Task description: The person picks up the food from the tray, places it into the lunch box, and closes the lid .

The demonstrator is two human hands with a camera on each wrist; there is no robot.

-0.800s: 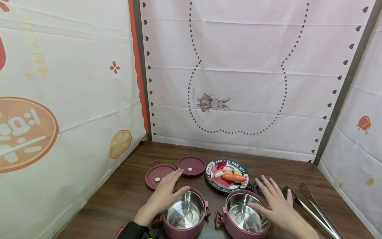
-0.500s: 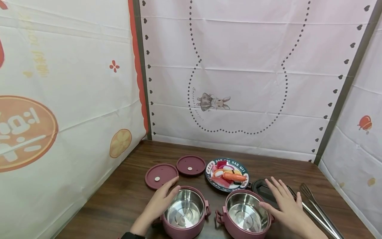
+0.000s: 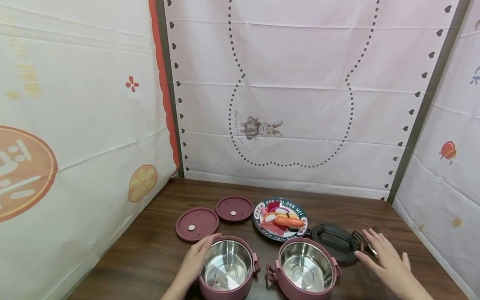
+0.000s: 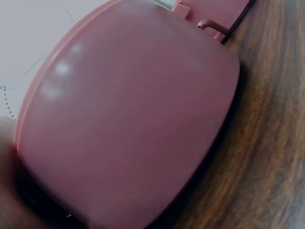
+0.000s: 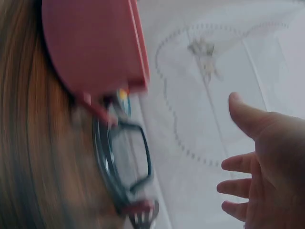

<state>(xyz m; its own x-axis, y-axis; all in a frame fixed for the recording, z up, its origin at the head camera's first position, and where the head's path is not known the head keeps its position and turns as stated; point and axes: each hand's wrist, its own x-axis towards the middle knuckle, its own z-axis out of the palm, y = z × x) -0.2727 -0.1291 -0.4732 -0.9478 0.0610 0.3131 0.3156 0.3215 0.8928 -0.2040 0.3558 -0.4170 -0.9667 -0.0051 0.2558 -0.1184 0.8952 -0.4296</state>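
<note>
Two mauve pots with steel insides stand side by side at the front of the table in the head view. My left hand [image 3: 195, 260] is at the left side of the left pot [image 3: 227, 271], its fingers fairly straight beside the rim. In the left wrist view that pot's outer wall [image 4: 128, 114] fills most of the picture, and only a blurred bit of the hand shows. To the right of the right pot [image 3: 306, 268], my right hand [image 3: 390, 264] hovers over metal utensils [image 3: 363, 243] with its fingers spread, holding nothing. It partly hides the utensils.
Two mauve lids [image 3: 197, 224] lie behind the left pot. A patterned plate [image 3: 258, 212] bears toy food, including a carrot [image 3: 289, 222]. Right of it lies a black oval pan-like piece [image 3: 333, 237]. Printed cloth walls [image 3: 292, 96] enclose the wooden table [image 3: 131, 258].
My right hand has moved right, away from the right pot and over the utensils. My left hand has drawn back and lower beside the left pot. The head view has turned slightly right.
</note>
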